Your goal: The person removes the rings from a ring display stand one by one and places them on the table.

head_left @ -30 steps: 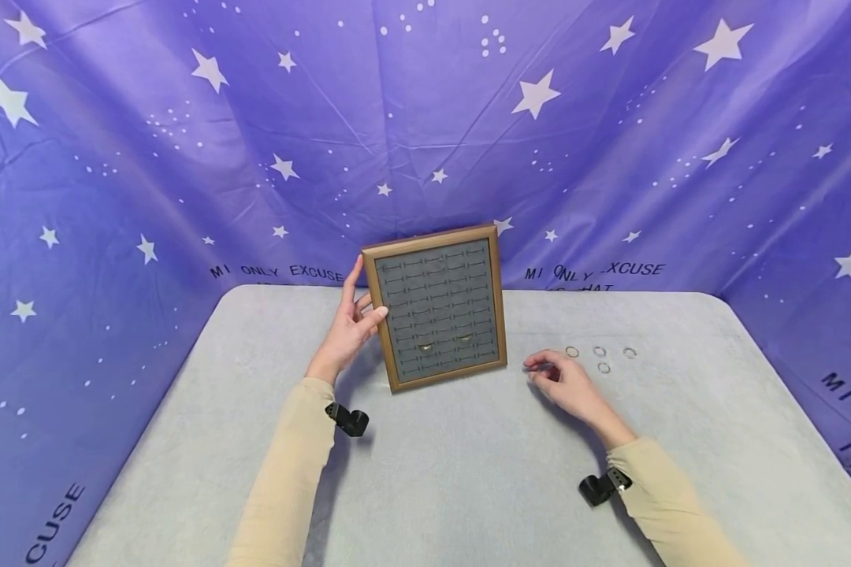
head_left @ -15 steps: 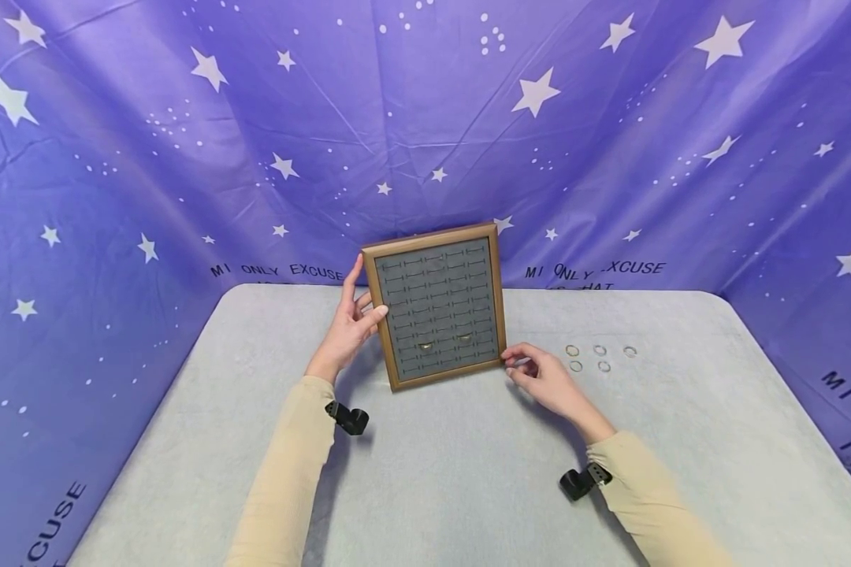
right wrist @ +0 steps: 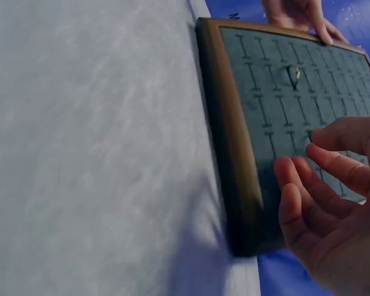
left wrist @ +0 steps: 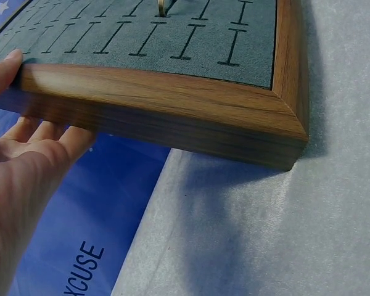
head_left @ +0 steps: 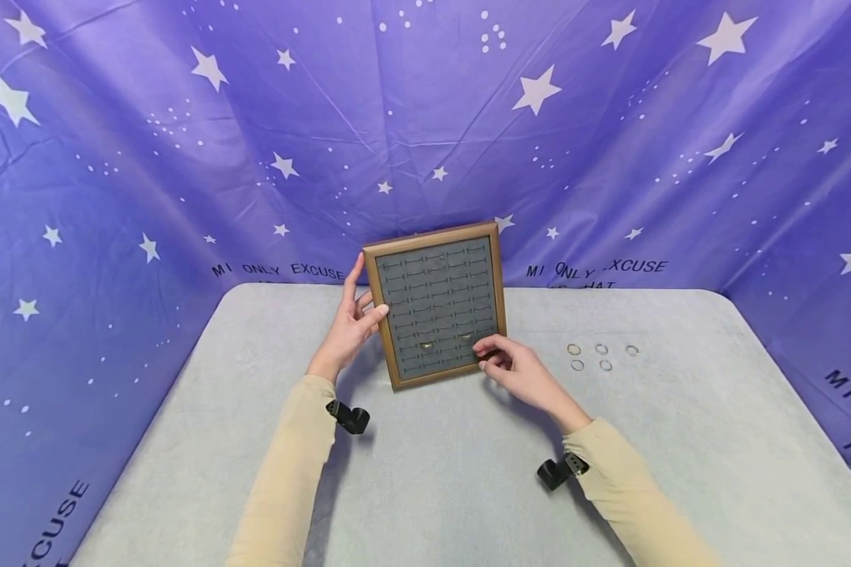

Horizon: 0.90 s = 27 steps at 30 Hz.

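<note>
My left hand [head_left: 343, 339] grips the left side of a wood-framed ring display tray [head_left: 440, 303], thumb on the front and fingers behind. The tray stands tilted up, its grey-green padded face slotted in rows. Low on it sit two rings: a gold ring [head_left: 426, 346], also in the right wrist view as a gold ring [right wrist: 296, 76], and a second ring [head_left: 466, 337] farther right. My right hand [head_left: 528, 380] reaches over the tray's lower right, fingers loosely bent. In the right wrist view, one fingertip [right wrist: 324, 134] is right at the second ring, partly hiding it.
Several loose rings [head_left: 601, 349] lie in two short rows on the grey cloth-covered table [head_left: 425, 488], right of the tray. A purple curtain [head_left: 425, 118] with white stars hangs behind and at both sides. Each wrist wears a small black camera [head_left: 351, 417].
My right hand has moved left, from beside the loose rings to the tray's lower right face, uncovering one loose ring. The left hand and tray have stayed nearly still.
</note>
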Motion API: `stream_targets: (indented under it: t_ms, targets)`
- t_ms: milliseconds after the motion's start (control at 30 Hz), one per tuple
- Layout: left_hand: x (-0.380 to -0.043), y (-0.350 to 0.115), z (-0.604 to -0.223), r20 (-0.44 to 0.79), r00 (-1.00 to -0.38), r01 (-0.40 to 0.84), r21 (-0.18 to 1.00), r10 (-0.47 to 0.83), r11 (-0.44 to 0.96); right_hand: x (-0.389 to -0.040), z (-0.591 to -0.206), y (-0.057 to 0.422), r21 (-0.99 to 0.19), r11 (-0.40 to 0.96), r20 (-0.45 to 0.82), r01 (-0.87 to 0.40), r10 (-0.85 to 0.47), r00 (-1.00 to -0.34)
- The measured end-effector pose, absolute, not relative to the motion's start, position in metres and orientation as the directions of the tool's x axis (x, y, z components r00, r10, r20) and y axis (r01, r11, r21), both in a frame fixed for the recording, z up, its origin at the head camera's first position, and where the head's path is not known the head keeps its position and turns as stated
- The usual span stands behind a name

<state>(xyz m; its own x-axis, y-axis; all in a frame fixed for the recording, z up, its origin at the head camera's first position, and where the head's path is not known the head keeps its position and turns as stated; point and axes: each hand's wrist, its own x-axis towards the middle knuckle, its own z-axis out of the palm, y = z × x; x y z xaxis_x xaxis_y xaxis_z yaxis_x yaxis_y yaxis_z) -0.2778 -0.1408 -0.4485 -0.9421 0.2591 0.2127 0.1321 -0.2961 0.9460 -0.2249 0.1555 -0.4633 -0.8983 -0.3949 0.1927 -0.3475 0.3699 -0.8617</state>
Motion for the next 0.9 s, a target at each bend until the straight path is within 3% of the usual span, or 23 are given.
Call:
stream_targets:
  t_ms: [900]
  targets:
    - [-0.278,-0.140,-0.448,0.224,-0.939,0.139,0.941,0.260,-0.309,-0.241,-0.458,0.099,-0.856,0.348,0.201,-0.383,-0.458,-0.866]
